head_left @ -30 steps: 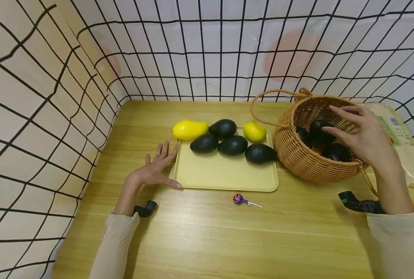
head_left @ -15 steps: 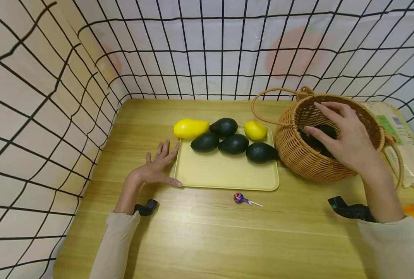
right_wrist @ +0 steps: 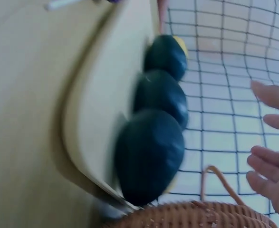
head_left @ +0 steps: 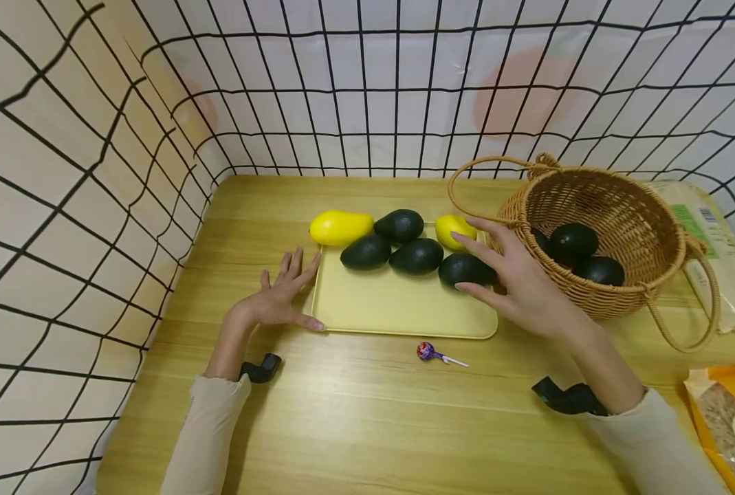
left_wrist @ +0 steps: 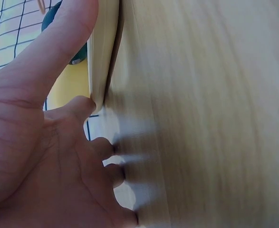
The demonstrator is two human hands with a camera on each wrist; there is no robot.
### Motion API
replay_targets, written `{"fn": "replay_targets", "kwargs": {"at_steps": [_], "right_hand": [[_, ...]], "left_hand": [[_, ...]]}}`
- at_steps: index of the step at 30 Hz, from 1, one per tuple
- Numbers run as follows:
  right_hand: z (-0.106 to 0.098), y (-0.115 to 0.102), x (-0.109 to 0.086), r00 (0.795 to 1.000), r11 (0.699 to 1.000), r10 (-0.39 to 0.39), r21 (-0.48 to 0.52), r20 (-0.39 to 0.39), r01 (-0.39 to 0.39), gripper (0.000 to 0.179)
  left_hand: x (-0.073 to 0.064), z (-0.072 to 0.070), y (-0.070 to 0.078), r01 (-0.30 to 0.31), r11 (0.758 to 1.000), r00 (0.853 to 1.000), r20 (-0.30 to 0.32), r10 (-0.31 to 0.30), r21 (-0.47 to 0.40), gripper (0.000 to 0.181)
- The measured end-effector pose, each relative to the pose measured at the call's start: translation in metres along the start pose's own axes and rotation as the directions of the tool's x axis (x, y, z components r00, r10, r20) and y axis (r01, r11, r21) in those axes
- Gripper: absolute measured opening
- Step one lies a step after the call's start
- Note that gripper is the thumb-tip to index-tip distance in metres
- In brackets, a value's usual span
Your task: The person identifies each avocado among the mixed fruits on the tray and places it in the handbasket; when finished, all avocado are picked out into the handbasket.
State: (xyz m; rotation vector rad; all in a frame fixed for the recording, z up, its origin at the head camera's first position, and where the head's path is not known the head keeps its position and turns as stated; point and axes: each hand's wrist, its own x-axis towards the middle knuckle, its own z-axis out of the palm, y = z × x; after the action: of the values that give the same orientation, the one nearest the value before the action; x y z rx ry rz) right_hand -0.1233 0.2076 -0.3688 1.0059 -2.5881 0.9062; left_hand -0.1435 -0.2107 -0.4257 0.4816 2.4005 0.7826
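Wire grid (head_left: 396, 90) backs a tray (head_left: 392, 302) of four avocados (head_left: 417, 256), an empty, splayed left hand (head_left: 274, 299) at its edge, an empty, loosely spread right hand (head_left: 522, 282) above, beside a wicker basket (head_left: 633, 220) holding three more avocados (head_left: 573, 244).

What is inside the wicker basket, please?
Three dark avocados show inside the wicker basket; the leftmost avocado is partly hidden. Whatever lies beneath them is covered and cannot be seen.

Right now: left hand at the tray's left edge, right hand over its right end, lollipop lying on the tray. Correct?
Not quite: the lollipop lies on the table, in front of the tray's near edge, as the head view shows. The rest holds: left hand at the tray's left edge, right hand over its right end.
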Motion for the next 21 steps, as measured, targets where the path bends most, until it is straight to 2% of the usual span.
{"fn": "replay_targets", "kwargs": {"at_steps": [4,11,21], "right_hand": [[0.016,0.0,-0.003,0.994,0.997,0.082,-0.011,0.068,-0.081,0.074],[0.035,0.006,-0.007,0.963,0.97,0.239,0.018,0.123,-0.243,0.063],[0.048,0.01,-0.009,0.949,0.955,0.294,0.007,0.115,-0.297,0.06]], "left_hand": [[0.0,0.0,0.0,0.0,1.0,1.0,-0.003,0.0,0.003,0.131],[0.0,0.0,0.0,0.005,1.0,1.0,-0.003,-0.005,0.009,0.131],[0.0,0.0,0.002,0.002,1.0,1.0,0.0,-0.002,0.003,0.131]]}}
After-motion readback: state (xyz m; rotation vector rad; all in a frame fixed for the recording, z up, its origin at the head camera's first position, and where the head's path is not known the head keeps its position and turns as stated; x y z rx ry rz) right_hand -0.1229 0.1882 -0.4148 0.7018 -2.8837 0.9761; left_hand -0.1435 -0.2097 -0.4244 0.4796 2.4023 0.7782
